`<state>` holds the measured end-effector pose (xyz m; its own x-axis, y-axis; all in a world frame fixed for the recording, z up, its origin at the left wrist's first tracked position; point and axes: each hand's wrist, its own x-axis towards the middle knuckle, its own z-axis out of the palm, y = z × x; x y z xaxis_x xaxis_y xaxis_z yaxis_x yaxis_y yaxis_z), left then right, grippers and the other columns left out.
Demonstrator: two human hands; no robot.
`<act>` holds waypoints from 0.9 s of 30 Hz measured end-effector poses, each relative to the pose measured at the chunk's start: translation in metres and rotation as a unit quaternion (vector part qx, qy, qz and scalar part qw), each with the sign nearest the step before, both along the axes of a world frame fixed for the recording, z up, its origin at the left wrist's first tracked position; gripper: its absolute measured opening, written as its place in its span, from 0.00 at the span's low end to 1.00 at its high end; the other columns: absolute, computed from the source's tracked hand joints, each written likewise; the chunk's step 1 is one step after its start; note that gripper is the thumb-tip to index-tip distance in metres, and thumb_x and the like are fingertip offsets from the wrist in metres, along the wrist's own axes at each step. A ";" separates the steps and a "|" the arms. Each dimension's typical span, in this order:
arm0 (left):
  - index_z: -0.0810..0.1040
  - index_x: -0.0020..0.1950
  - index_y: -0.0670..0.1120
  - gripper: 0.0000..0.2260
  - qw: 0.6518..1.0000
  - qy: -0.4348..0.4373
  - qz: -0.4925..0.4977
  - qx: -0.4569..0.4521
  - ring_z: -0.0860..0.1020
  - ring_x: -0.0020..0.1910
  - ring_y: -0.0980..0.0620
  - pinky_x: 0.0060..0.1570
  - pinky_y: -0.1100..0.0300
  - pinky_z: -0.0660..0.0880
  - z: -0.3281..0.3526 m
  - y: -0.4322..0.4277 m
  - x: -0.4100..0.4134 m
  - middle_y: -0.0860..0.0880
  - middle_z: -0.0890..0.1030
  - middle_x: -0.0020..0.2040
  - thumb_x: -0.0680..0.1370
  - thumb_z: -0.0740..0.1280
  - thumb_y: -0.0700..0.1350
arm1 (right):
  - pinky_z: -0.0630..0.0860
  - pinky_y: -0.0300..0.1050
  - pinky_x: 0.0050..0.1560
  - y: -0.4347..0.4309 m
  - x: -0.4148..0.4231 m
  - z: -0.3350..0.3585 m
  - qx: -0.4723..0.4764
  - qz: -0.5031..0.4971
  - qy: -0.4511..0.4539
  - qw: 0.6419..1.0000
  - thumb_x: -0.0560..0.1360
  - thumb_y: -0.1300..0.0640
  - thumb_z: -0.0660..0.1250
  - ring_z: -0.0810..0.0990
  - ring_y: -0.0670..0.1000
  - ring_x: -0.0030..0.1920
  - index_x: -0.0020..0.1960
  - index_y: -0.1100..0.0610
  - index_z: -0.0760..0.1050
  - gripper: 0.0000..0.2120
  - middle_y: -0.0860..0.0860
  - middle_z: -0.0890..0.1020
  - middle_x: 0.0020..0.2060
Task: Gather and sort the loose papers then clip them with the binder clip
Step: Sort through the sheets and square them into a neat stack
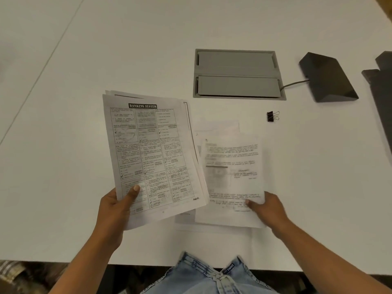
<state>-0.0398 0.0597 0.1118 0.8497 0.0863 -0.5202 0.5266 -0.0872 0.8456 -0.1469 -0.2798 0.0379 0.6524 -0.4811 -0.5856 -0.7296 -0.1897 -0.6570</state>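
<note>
We are mid-gathering: our left hand (115, 205) grips the stack (148, 153), our right hand (266, 206) pinches a loose sheet (232, 179); next, merge them, then fetch the binder clip (272, 116).

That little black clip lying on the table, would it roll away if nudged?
Probably not: the binder clip lies on its side on the flat table, so it would likely slide. Its wire handles may swing. It looks small, so probably light.
</note>
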 end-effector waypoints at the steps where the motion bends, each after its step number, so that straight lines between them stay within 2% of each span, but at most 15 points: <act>1: 0.81 0.54 0.52 0.06 1.000 0.001 0.000 0.001 0.84 0.51 0.44 0.48 0.50 0.79 -0.001 -0.001 -0.001 0.51 0.86 0.52 0.78 0.69 0.45 | 0.76 0.40 0.50 0.008 0.001 -0.005 -0.017 0.025 0.024 0.999 0.72 0.57 0.73 0.80 0.50 0.47 0.59 0.58 0.79 0.16 0.54 0.83 0.54; 4: 0.81 0.55 0.51 0.07 1.000 0.006 0.002 0.005 0.83 0.51 0.44 0.50 0.48 0.79 -0.002 -0.001 -0.003 0.49 0.85 0.53 0.78 0.69 0.45 | 0.74 0.40 0.43 0.029 0.002 -0.015 -0.100 0.088 0.118 0.984 0.73 0.53 0.71 0.77 0.50 0.44 0.57 0.58 0.76 0.15 0.55 0.83 0.54; 6: 0.81 0.55 0.51 0.06 1.000 0.007 0.005 0.005 0.83 0.51 0.45 0.48 0.50 0.79 -0.003 0.000 -0.004 0.49 0.85 0.53 0.78 0.68 0.45 | 0.74 0.41 0.42 0.041 0.003 -0.015 -0.133 0.092 0.164 0.973 0.71 0.45 0.72 0.79 0.53 0.47 0.58 0.60 0.72 0.24 0.55 0.81 0.53; 8: 0.81 0.54 0.51 0.06 1.000 0.009 0.009 0.007 0.83 0.51 0.45 0.47 0.51 0.79 -0.003 0.000 -0.005 0.49 0.85 0.53 0.78 0.68 0.45 | 0.75 0.42 0.43 0.051 0.003 -0.018 -0.160 0.104 0.173 0.966 0.67 0.39 0.73 0.80 0.55 0.52 0.61 0.61 0.68 0.35 0.56 0.78 0.55; 10: 0.80 0.54 0.51 0.06 1.000 0.012 0.013 0.010 0.83 0.50 0.45 0.46 0.52 0.78 -0.005 0.000 -0.006 0.50 0.85 0.52 0.78 0.68 0.45 | 0.76 0.45 0.46 0.058 0.004 -0.021 -0.183 0.123 0.174 0.960 0.66 0.39 0.74 0.80 0.56 0.54 0.63 0.62 0.66 0.38 0.57 0.75 0.57; 15: 0.80 0.53 0.52 0.04 1.000 0.016 0.017 0.016 0.82 0.51 0.45 0.47 0.50 0.78 -0.006 0.001 -0.006 0.50 0.85 0.52 0.79 0.68 0.45 | 0.76 0.50 0.53 0.062 0.001 -0.022 -0.235 0.101 0.191 0.948 0.65 0.39 0.75 0.74 0.58 0.58 0.63 0.63 0.64 0.40 0.59 0.72 0.59; 18: 0.81 0.54 0.51 0.06 1.000 0.018 0.019 0.013 0.83 0.51 0.44 0.48 0.50 0.78 -0.006 0.003 -0.006 0.49 0.85 0.53 0.78 0.68 0.45 | 0.76 0.52 0.52 0.059 -0.004 -0.020 -0.257 0.072 0.200 0.943 0.66 0.40 0.75 0.72 0.60 0.60 0.63 0.63 0.64 0.39 0.60 0.71 0.60; 22: 0.81 0.55 0.50 0.06 1.000 0.017 0.021 0.012 0.83 0.50 0.45 0.45 0.52 0.78 -0.009 0.003 -0.008 0.50 0.85 0.52 0.78 0.69 0.45 | 0.78 0.51 0.46 0.054 -0.007 -0.024 -0.216 0.039 0.177 0.960 0.67 0.47 0.76 0.79 0.61 0.53 0.61 0.64 0.65 0.33 0.61 0.75 0.56; 25: 0.81 0.56 0.49 0.07 1.000 0.017 0.022 0.006 0.83 0.50 0.47 0.45 0.54 0.79 -0.010 0.000 -0.009 0.50 0.85 0.51 0.78 0.69 0.45 | 0.78 0.49 0.44 0.052 -0.005 -0.028 -0.162 -0.003 0.179 0.971 0.67 0.51 0.77 0.81 0.61 0.53 0.60 0.65 0.65 0.32 0.61 0.79 0.55; 27: 0.81 0.56 0.49 0.08 1.000 0.019 0.021 0.005 0.84 0.50 0.47 0.45 0.54 0.79 -0.011 -0.001 -0.010 0.51 0.86 0.51 0.78 0.69 0.45 | 0.78 0.47 0.45 0.050 -0.004 -0.030 -0.142 -0.006 0.183 0.973 0.67 0.51 0.77 0.82 0.60 0.52 0.60 0.64 0.69 0.29 0.59 0.81 0.54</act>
<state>-0.0493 0.0586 0.1008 0.8248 0.1270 -0.5510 0.5618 -0.0736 0.8240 -0.1507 -0.2300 0.0081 0.4186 -0.6635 -0.6201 -0.9081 -0.3160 -0.2749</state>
